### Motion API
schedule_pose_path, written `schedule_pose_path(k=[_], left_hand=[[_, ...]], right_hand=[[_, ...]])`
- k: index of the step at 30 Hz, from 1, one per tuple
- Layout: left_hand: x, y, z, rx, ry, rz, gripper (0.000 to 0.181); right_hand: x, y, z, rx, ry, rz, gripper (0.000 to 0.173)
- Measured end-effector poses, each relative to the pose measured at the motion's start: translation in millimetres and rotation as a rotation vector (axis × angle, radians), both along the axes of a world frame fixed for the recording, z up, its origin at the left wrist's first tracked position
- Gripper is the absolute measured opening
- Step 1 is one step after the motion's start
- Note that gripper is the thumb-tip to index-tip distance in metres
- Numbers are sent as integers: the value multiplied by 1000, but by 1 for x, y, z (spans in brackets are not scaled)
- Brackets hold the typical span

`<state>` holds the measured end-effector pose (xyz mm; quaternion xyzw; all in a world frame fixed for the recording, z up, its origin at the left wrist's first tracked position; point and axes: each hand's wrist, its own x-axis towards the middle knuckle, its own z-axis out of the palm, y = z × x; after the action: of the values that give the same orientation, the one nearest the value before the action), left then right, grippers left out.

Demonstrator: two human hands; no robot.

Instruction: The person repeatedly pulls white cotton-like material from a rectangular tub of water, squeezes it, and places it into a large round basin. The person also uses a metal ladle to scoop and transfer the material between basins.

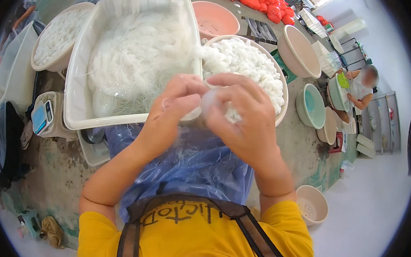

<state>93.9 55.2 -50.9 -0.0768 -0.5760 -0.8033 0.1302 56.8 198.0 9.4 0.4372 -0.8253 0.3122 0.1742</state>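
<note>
My left hand (175, 103) and my right hand (241, 113) meet above the near right corner of a white rectangular tub (105, 121). Between their fingers is a small whitish, translucent piece (210, 98), blurred; what it is I cannot tell. The fingers of both hands are curled around it. The tub holds wet white fibrous strands (135, 60) in water. Beyond my right hand, a round tub (286, 94) is heaped with white fluffy lumps (248, 60). A tuft of white fibre lies where the two tubs adjoin.
A second round tub of white lumps (59, 38) and a scale (47, 115) stand left. A pink basin (215, 19) is beyond; a beige basin (298, 51) and green basin (310, 105) stand right. Red bags (252, 0) lie farther off. Another person (363, 85) sits far right.
</note>
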Motion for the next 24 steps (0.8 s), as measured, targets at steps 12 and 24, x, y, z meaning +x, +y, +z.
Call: schedule_pose_path(k=[12,24], left_hand=[[13,22,-23,-850,367,350,22],[20,-179,12,-387,143,924,33]], right_hand=[[-11,2,-12,-1363,-1335,244,16],[-100,87,-128,-1357,-1367,-267,32]])
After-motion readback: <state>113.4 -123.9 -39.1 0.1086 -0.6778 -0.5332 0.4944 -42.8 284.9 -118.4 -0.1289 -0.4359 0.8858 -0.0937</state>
